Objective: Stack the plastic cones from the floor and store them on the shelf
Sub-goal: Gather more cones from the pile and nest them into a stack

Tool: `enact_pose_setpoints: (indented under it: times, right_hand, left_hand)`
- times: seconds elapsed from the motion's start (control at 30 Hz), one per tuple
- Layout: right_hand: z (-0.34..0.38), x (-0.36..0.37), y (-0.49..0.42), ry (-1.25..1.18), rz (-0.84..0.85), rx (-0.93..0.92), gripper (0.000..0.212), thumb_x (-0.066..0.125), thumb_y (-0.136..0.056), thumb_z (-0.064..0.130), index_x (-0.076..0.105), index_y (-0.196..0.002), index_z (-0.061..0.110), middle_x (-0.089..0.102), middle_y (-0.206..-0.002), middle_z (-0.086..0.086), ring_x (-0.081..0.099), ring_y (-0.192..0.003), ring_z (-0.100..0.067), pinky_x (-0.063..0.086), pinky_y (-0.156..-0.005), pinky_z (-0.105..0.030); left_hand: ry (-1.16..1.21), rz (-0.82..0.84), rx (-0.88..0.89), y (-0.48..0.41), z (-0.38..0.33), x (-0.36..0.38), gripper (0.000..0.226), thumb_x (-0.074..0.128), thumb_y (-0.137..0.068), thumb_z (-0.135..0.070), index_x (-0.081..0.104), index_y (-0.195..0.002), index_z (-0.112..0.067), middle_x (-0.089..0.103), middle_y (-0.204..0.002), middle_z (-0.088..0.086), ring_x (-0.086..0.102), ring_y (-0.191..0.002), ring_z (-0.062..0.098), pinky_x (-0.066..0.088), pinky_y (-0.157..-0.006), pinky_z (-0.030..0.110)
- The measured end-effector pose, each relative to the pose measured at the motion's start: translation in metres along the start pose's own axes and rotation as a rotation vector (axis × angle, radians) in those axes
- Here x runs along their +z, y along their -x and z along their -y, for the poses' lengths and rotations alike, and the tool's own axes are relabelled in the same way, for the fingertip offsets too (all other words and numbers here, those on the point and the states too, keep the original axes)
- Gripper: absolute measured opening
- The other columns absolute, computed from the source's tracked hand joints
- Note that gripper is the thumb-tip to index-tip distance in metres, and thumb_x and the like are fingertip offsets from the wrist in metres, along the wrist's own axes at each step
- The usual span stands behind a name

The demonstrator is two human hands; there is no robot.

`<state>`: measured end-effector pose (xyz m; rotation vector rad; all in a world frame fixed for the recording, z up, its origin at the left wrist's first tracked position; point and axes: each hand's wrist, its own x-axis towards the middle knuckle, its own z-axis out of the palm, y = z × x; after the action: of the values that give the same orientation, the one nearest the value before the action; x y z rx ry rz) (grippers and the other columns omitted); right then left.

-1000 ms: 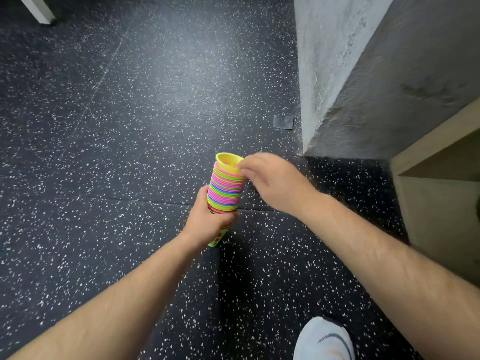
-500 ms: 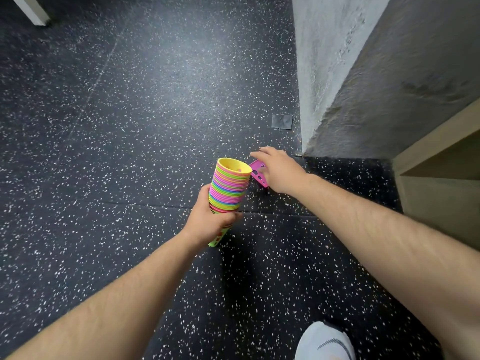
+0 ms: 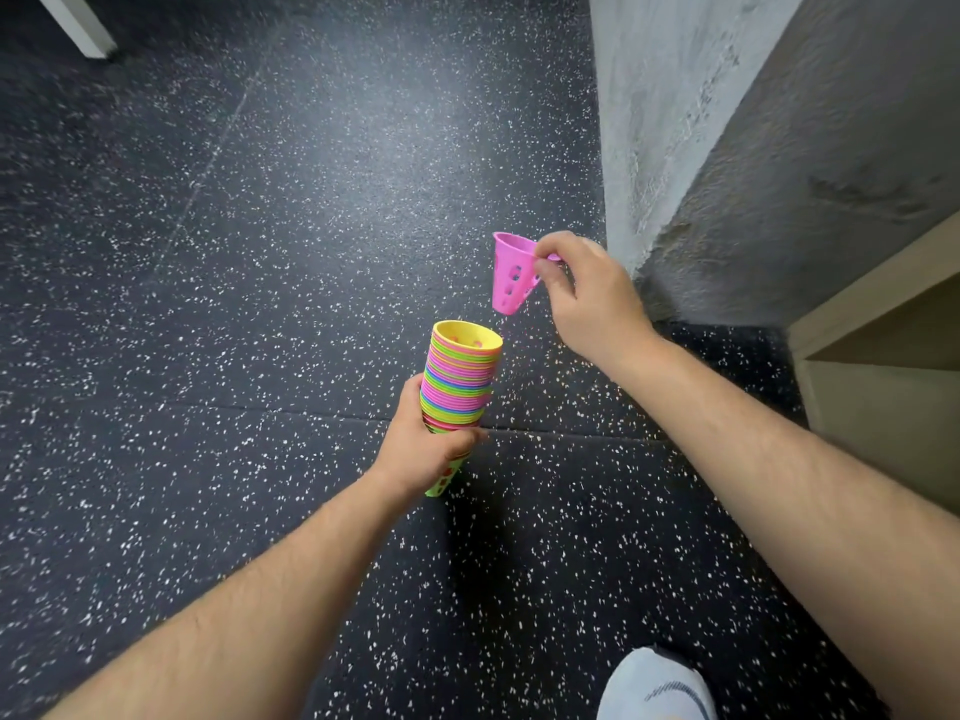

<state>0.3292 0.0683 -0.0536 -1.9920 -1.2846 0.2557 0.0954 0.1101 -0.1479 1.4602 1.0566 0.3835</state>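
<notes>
R grip [image 3: 587, 293] now has a pink cone [image 3: 511, 275] pinched at the rim betw. thumb and forefinger, the other fingers loosely curled. Half a sec back that cone is low by the foot of the pillar w/ the fingers only just closing on it. A sec back this grip is at the stack's top rim. So one cone is seated, the next is picked up, and it's now lifted clear of the floor. The pink cone hangs narrow end down, mouth up, a bit tilted. It's just left of the R grip, above and slightly right of the stack's mouth, not touching it.

L grip [image 3: 431, 449] is wrapped round the lower part of the cone stack [image 3: 460, 379], fingers curled tight, abt the same pose as before. The stack is multi-coloured w/ a yellow cone on top, mouth up, and a green tip pokes out below the L grip.

For the task, stacking is still under way. The pink cone looks ready to go tip-first into the yellow mouth and needs a small shift toward the L grip, then down. No other loose cones show on the speckled floor [image 3: 260, 252] in view, tho the rest of the room is out of frame. The shelf [image 3: 883, 356] sits well right of the R grip, past the concrete pillar [image 3: 675, 122]. Storing is not yet done.
</notes>
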Motion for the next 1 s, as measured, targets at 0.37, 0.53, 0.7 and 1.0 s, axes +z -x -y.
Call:
enact_pose_setpoints:
  times: [0.37, 0.53, 0.7, 1.0]
  right_hand:
    - [0.020, 0.034, 0.056, 0.032, 0.392, -0.094, 0.033, 0.051, -0.102, 0.036, 0.055, -0.133, 0.024, 0.059, -0.133, 0.000, 0.050, -0.125, -0.016, 0.042, -0.107, -0.038]
    - [0.019, 0.033, 0.069, -0.024, 0.399, -0.050, 0.056, 0.066, -0.094, 0.029, 0.045, -0.146, 0.033, 0.040, -0.155, -0.001, 0.037, -0.142, -0.012, 0.024, -0.113, -0.017]
    - [0.024, 0.036, 0.080, -0.077, 0.389, 0.000, 0.062, 0.068, -0.092, 0.018, 0.045, -0.147, 0.035, 0.031, -0.159, -0.002, 0.034, -0.144, -0.014, 0.018, -0.110, -0.012]
    - [0.080, -0.027, 0.068, -0.072, 0.257, -0.108, 0.062, 0.066, -0.093, 0.019, 0.038, -0.144, 0.040, 0.040, -0.149, 0.006, 0.044, -0.131, -0.011, 0.037, -0.113, -0.032]
  left_hand:
    - [0.034, -0.029, -0.009, -0.001, 0.007, 0.000, 0.070, 0.083, -0.070, 0.009, 0.047, -0.125, -0.017, 0.074, -0.099, 0.003, 0.074, -0.087, 0.022, 0.063, -0.078, 0.043]
    - [-0.008, -0.016, 0.017, 0.003, 0.007, 0.002, 0.077, 0.091, -0.070, -0.001, 0.046, -0.130, -0.021, 0.070, -0.110, 0.008, 0.071, -0.088, 0.008, 0.058, -0.073, 0.024]
    - [-0.136, -0.038, -0.053, 0.022, 0.034, -0.005, 0.102, 0.100, -0.052, -0.034, 0.037, -0.133, -0.039, 0.062, -0.128, -0.001, 0.063, -0.119, 0.019, 0.052, -0.102, 0.042]
    - [-0.084, -0.045, 0.025, 0.040, -0.025, -0.014, 0.069, 0.085, -0.056, -0.033, 0.053, -0.117, -0.028, 0.071, -0.104, -0.002, 0.071, -0.095, 0.018, 0.060, -0.087, 0.046]
